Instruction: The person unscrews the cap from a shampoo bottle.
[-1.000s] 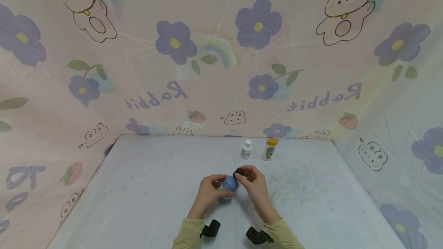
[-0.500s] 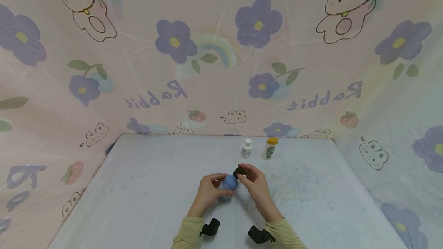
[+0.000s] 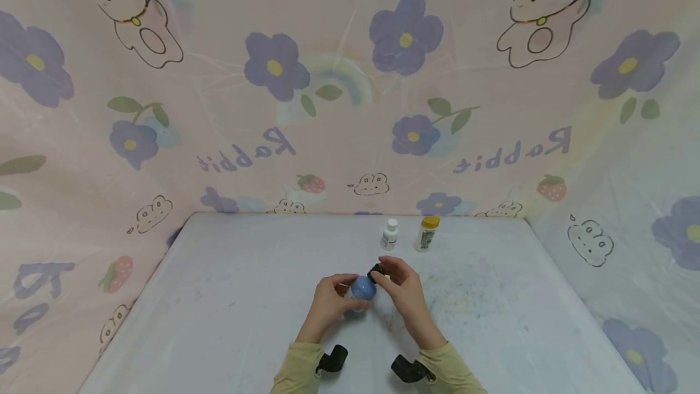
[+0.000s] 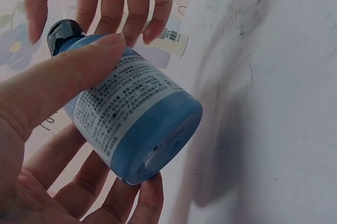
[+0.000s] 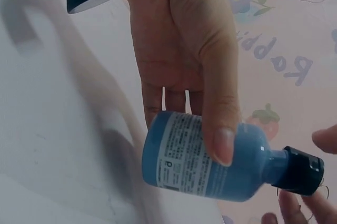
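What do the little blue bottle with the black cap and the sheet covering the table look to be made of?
The small blue bottle looks like smooth, slightly glossy plastic: soft highlights on an opaque wall, with a printed label wrapped round it. Its black cap seems to be hard plastic, with an edged top. The pale table covering appears to be thin plastic film, judging by its sheen and creases, with dark smudges.

A pale table (image 3: 229, 297) covered with a smudged whitish sheet is filling the lower part of the head view, its surface showing faint dark marks, densest toward the right of the middle. Two small bottles are standing upright near its far edge, just beside each other: a white bottle with a white cap (image 3: 389, 235) and, to its right, a pale bottle with a yellow cap (image 3: 426, 234). Both are sitting directly on the covering, close to the patterned backdrop.
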Demonstrator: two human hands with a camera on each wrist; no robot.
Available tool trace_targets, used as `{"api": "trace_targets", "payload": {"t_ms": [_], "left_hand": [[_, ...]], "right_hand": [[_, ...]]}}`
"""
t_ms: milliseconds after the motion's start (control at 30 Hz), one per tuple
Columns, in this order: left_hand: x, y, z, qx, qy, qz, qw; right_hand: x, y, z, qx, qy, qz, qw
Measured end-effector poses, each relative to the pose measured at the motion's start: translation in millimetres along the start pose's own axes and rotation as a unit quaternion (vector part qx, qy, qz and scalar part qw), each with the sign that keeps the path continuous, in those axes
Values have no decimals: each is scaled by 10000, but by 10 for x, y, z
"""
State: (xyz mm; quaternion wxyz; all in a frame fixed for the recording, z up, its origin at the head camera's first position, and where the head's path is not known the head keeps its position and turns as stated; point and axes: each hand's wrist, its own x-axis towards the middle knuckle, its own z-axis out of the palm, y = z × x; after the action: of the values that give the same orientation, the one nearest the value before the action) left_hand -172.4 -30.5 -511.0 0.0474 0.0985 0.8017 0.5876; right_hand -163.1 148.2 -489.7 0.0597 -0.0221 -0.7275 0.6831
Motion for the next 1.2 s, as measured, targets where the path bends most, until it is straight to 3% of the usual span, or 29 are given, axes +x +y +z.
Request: {"api": "trace_targets", "payload": {"t_ms": [300,1200], "left_hand": [[-2,1,10,-52,-13,-62,10000],[-3,-47,-3,-103,-40,-92,9999]], "right_hand": [[-4,22,56,-519,227,273,9980],[-11,-8,-5,-193,-11,104,9998]]}}
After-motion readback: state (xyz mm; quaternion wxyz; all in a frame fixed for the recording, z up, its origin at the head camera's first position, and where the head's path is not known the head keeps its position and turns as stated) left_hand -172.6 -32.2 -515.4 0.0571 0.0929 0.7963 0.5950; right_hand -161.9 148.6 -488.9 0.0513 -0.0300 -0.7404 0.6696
